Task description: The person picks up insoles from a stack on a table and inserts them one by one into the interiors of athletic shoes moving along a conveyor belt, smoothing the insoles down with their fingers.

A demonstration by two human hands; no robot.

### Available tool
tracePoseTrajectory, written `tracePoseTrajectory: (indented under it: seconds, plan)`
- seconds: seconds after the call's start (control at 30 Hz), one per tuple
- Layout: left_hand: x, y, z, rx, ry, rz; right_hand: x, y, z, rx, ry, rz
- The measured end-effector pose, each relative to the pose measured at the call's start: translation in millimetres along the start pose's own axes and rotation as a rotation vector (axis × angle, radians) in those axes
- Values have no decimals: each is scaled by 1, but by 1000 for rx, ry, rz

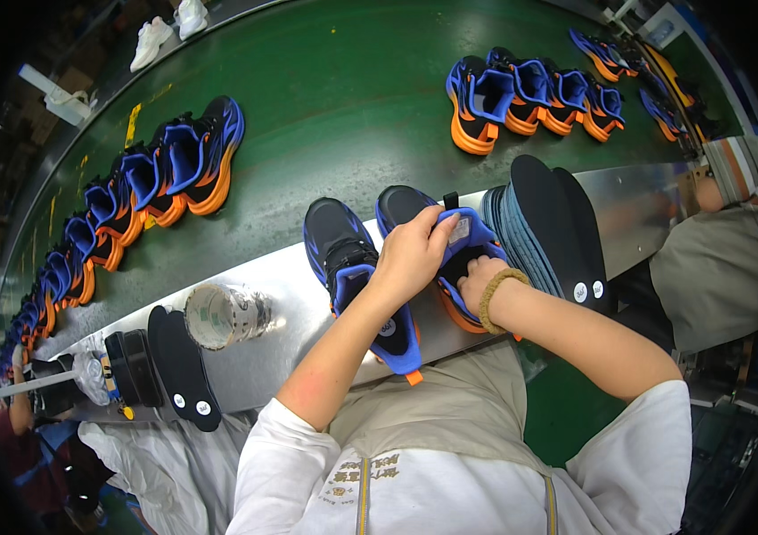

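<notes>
Two black, blue and orange sneakers stand side by side in front of me at the metal ledge. My left hand (410, 257) grips the right-hand sneaker (397, 203) by its raised blue-lined tongue (463, 229). Into that shoe's opening reaches my right hand (480, 275), fingers curled; their tips and whatever they hold are hidden inside. The left-hand sneaker (334, 234) sits under my left forearm, untouched, with an insole bearing a round white sticker visible inside it. Just right of my hands leans a stack of black insoles (544, 223) with blue-grey undersides.
More black insoles (174, 357) lie at the left of the metal ledge (294, 303), beside a tape-covered round container (218, 316). Sneaker rows (205, 169) stand on the green belt (334, 98), left and right (521, 94). Another person (717, 267) is close on the right.
</notes>
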State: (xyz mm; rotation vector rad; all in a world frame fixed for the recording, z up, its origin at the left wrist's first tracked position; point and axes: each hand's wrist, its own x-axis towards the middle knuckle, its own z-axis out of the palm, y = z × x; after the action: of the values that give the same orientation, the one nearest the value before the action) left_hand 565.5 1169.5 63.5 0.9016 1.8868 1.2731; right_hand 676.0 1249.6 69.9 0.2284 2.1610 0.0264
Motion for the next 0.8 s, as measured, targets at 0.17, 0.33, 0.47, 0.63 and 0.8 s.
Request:
tracePoseTrajectory:
  seconds: [0.17,0.33,0.47,0.63,0.8]
  plan:
    - [3,-5,3,56,14,101,8,1,1,-361,-189,-121]
    - [7,-9,14,135,273,299,8,5,7,-386,-127,-180]
    - [9,-15,18,379,260,530,5,29,24,-425,115,-408]
    - [11,-8,21,588,142,576,-34,49,6,-255,58,-449]
    - [13,10,18,640,-26,426,-51,42,27,101,121,-345]
